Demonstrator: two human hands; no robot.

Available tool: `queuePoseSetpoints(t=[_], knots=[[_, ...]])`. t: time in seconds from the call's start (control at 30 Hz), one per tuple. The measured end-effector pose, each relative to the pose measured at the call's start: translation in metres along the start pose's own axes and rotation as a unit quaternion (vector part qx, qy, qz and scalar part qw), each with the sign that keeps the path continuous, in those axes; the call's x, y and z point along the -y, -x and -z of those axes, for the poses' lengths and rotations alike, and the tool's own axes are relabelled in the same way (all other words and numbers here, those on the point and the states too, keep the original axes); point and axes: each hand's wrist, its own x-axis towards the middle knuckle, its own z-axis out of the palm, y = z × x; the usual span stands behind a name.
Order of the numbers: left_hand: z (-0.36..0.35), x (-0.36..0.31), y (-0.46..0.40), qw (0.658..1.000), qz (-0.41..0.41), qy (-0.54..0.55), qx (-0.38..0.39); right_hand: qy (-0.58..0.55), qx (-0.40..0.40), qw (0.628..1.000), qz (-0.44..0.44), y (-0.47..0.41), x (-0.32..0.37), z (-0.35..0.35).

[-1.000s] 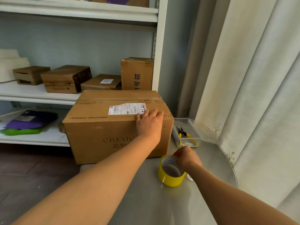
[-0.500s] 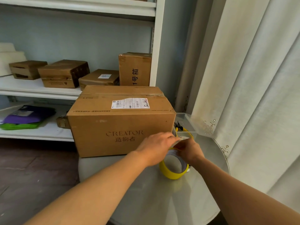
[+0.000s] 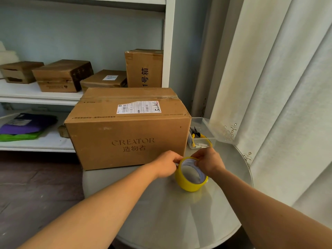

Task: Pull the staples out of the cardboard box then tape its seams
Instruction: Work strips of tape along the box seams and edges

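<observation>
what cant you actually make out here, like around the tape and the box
- Head view: the loose tape end on the yellow tape roll is hidden by the left hand and right hand.
- The cardboard box shows no readable staples, too small; its back and underside face away.
- The clear tray is partly behind the box.

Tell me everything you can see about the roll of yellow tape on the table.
The yellow tape roll is a wide ring of glossy yellow tape with a pale inner core, its hole facing the camera. It stands on edge on the round grey table, just in front of the cardboard box's right corner. The left hand pinches at its upper left edge and the right hand grips its top rim. No free tape end shows clearly.
</observation>
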Motion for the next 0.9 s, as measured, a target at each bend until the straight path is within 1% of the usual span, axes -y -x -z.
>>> queuePoseSetpoints(t=[0.27,0.33,0.4,0.47,0.53,0.57,0.63,0.7,0.77,0.8,0.83,0.87,0.9], knots=[[0.004,0.004,0.007,0.999,0.020,0.011,-0.034,-0.014,0.004,1.000,-0.014,-0.005,0.011,-0.008],[0.006,0.003,0.008,0.998,0.041,0.011,-0.047,-0.019,0.016,1.000,-0.007,-0.005,0.012,-0.009],[0.007,0.002,0.007,0.995,0.064,0.020,-0.069,-0.058,0.023,0.998,0.011,-0.004,0.013,-0.007],[0.007,0.000,0.009,0.989,0.115,0.071,-0.061,-0.155,0.033,0.987,0.033,0.000,0.015,-0.004],[0.007,-0.002,0.012,0.970,0.180,0.164,-0.022,-0.245,0.045,0.967,0.057,0.005,0.018,-0.001],[0.007,-0.004,0.013,0.957,0.201,0.208,-0.009,-0.265,0.051,0.961,0.066,0.007,0.020,-0.001],[0.008,-0.006,0.013,0.935,0.209,0.286,-0.015,-0.268,0.042,0.960,0.075,0.009,0.022,-0.002],[0.008,-0.010,0.011,0.913,0.205,0.349,-0.039,-0.222,-0.009,0.974,0.054,0.005,0.022,-0.006],[0.009,-0.015,0.011,0.902,0.201,0.380,-0.048,-0.145,-0.061,0.988,-0.004,0.005,0.022,-0.003],[0.009,-0.017,0.011,0.901,0.198,0.383,-0.051,-0.123,-0.060,0.990,-0.030,0.006,0.022,0.000],[0.009,-0.017,0.011,0.901,0.196,0.384,-0.057,-0.135,-0.030,0.989,-0.051,0.008,0.022,0.002],[0.010,-0.017,0.011,0.899,0.194,0.387,-0.061,-0.179,0.022,0.981,-0.076,0.011,0.024,0.005],[0.009,-0.018,0.011,0.898,0.191,0.391,-0.062,-0.240,0.079,0.961,-0.108,0.013,0.025,0.008]])
